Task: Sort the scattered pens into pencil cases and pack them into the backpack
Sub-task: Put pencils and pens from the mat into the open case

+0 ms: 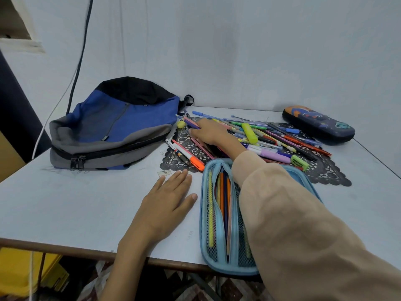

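Observation:
A heap of scattered pens (271, 137) and markers lies on a black lace mat (325, 172) at the table's middle. My right hand (209, 131) reaches over the left part of the heap, its fingers on a few pens (192, 124) there. An open light-blue pencil case (219, 216) lies near the front edge with several pencils behind its mesh pockets; my right sleeve covers its right half. My left hand (169, 199) rests flat on the table to the left of that case. A blue, grey and black backpack (112, 127) lies zipped at the left.
A dark hard-shell pencil case (318, 124) with a cartoon print sits shut at the back right. An orange marker (191, 157) and a yellow eraser (181, 124) lie at the mat's left side. A wall stands right behind the table (76, 203). Cables hang at the left.

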`<state>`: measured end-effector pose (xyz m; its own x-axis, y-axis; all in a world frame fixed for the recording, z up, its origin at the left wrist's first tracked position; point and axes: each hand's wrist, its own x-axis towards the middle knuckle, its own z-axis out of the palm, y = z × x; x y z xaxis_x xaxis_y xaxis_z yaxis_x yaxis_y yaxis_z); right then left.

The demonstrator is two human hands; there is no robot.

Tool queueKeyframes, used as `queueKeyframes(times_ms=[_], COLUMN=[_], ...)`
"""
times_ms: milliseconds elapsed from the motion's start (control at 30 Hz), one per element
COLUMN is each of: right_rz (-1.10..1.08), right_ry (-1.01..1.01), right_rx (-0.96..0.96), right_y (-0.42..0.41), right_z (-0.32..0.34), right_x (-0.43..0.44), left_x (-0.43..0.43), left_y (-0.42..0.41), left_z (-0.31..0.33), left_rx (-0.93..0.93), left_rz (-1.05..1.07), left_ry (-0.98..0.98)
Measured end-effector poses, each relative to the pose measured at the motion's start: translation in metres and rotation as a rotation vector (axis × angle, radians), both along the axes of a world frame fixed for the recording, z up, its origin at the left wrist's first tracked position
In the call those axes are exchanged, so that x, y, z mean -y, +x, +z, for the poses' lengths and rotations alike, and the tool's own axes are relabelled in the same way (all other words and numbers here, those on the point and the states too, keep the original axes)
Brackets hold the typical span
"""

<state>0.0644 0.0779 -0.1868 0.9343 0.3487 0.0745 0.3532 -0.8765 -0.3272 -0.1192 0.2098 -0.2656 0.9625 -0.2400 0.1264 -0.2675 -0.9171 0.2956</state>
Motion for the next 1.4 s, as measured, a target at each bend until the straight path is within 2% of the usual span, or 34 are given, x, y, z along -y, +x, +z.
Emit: queueKeyframes(times_ms=[233, 467, 700, 833, 1133, 1300, 1400], right_rz=[-0.001, -0.006, 0.036, 0.044, -0.015, -0.060, -0.073], right_ry=[0.070, -0.061, -0.227, -0.241, 0.139, 0.537, 0.663], right_rx=[-0.057, -0.112, -0.001, -0.045, -0.060, -0.208, -0.333], right_y=[-0.003, -0.005, -0.020, -0.021, -0.003, -0.001, -0.005], right_z=[-0.002, -0.013, -0.010, -0.010, 0.004, 0.028, 0.044], right_x=[-0.006, -0.011, -0.019, -0.023, 0.014, 0.053, 0.081], left_x=[0.001, 0.000, 0.000, 0.002, 0.002, 0.002, 0.001], left_y=[-0.002, -0.001, 0.000, 0.000, 0.000, -0.001, 0.000], left_z=[0.003, 0.000, -0.002, -0.002, -0.003, -0.002, -0.002], left_rx=[0.002, 0.002, 0.018, 0.014, 0.007, 0.005, 0.007], left_rz=[0.001, -0.002, -0.004, -0.007, -0.011, -0.008, -0.009], left_ry=[0.000, 0.013, 0.034, 0.064, 0.089, 0.089, 0.092])
